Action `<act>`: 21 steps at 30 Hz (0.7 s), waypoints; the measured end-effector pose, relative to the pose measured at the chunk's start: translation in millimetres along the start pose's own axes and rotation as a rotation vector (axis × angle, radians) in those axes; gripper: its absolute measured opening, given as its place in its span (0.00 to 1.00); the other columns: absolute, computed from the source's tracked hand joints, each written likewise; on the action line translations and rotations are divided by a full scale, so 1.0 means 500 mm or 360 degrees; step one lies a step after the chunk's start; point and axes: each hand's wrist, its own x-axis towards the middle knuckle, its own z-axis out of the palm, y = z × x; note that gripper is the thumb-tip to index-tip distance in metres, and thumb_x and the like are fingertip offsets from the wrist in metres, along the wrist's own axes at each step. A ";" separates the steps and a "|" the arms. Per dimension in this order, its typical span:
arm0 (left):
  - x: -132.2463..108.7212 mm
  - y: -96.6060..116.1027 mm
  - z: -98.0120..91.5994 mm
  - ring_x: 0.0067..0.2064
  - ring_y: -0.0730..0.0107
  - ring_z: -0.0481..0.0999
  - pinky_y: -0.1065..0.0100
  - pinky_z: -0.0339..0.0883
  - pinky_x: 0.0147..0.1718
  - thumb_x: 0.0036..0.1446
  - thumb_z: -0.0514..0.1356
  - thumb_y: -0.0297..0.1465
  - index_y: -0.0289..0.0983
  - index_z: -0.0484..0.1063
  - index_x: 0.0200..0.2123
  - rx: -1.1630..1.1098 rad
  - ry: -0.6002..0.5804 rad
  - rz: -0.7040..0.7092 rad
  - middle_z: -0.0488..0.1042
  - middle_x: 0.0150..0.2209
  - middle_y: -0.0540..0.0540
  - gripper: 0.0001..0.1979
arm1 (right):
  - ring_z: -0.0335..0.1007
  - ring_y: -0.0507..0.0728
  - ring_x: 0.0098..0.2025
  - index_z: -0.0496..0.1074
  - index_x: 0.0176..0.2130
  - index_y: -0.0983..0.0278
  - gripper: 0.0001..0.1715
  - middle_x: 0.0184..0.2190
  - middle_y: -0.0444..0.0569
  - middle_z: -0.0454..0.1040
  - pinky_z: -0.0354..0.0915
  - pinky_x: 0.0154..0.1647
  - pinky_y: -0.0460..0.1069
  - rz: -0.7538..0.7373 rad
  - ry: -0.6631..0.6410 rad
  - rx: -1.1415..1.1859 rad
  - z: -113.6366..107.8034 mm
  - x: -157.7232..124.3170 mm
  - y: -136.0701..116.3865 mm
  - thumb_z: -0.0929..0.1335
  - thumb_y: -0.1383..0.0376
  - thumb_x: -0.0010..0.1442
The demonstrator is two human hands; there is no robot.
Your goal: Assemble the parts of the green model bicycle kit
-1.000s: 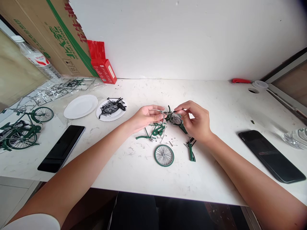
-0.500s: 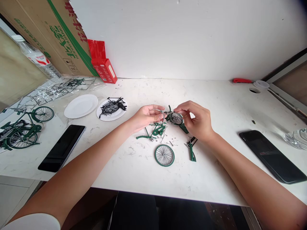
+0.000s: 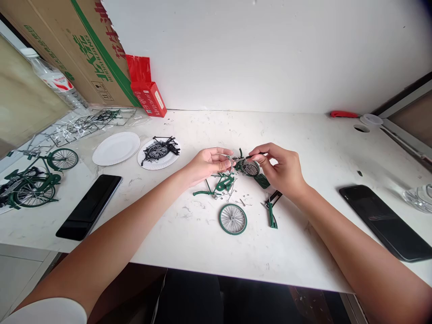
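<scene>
Both hands meet over the middle of the white table [image 3: 303,252]. My left hand [image 3: 205,165] pinches a small silver part at its fingertips, against a green model bicycle wheel assembly [image 3: 249,167]. My right hand [image 3: 281,170] grips that wheel assembly from the right side. Beneath the hands lie green frame pieces [image 3: 221,184] and small silver bits. A loose spoked wheel [image 3: 232,219] with a green tyre lies flat in front. A green fork piece [image 3: 271,211] rests beside it.
Two black phones [image 3: 88,207] [image 3: 388,222] lie at left and right. An empty paper plate [image 3: 116,148] and a plate with black parts [image 3: 158,153] sit at back left. A finished green model bicycle [image 3: 32,180], part sprues, a red box [image 3: 147,96] and cardboard stand left.
The view has shifted slightly. Both hands stay together on the wheel assembly with only small finger movement.
</scene>
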 end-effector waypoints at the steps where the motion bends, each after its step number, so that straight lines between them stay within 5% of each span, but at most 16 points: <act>1: 0.000 0.000 0.000 0.38 0.68 0.83 0.62 0.74 0.43 0.48 0.79 0.28 0.33 0.77 0.50 0.0006 0.0002 0.0000 0.83 0.38 0.44 0.26 | 0.80 0.57 0.33 0.77 0.42 0.57 0.13 0.34 0.47 0.84 0.74 0.34 0.52 0.0005 0.0003 0.0006 0.000 0.000 -0.001 0.69 0.52 0.73; 21: -0.002 -0.004 -0.001 0.43 0.64 0.83 0.60 0.73 0.48 0.51 0.78 0.30 0.33 0.78 0.51 0.0098 -0.0024 0.0024 0.80 0.36 0.45 0.25 | 0.80 0.57 0.29 0.71 0.32 0.59 0.24 0.25 0.46 0.81 0.74 0.32 0.52 0.0225 -0.0060 0.0158 0.007 -0.006 -0.013 0.68 0.44 0.71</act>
